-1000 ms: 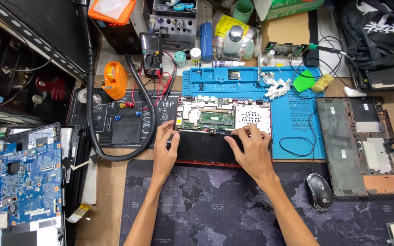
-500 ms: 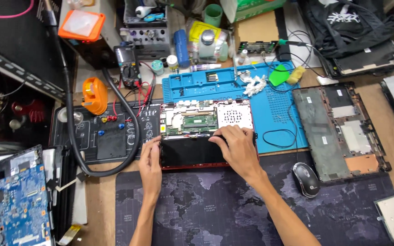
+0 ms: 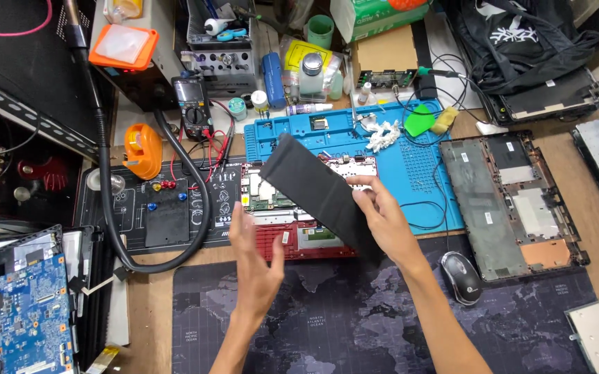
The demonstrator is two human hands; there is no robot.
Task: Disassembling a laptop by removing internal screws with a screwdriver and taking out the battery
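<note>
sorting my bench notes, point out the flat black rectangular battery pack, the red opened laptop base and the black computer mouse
flat black rectangular battery pack [image 3: 313, 190], head view, middle of its flat face
red opened laptop base [image 3: 310, 239], head view, red palm-rest strip by the touchpad
black computer mouse [image 3: 463, 277], head view, top of its shell

A flat black rectangular battery pack [image 3: 320, 197] is held tilted above the red laptop base [image 3: 299, 239].

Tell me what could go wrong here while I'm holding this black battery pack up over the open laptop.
The right hand alone grips the black battery pack, tilted; the left hand is open beneath it, so it could slip onto the exposed circuit board. Swinging it back might also catch the red probe leads or the small bottles crowded behind.
</note>
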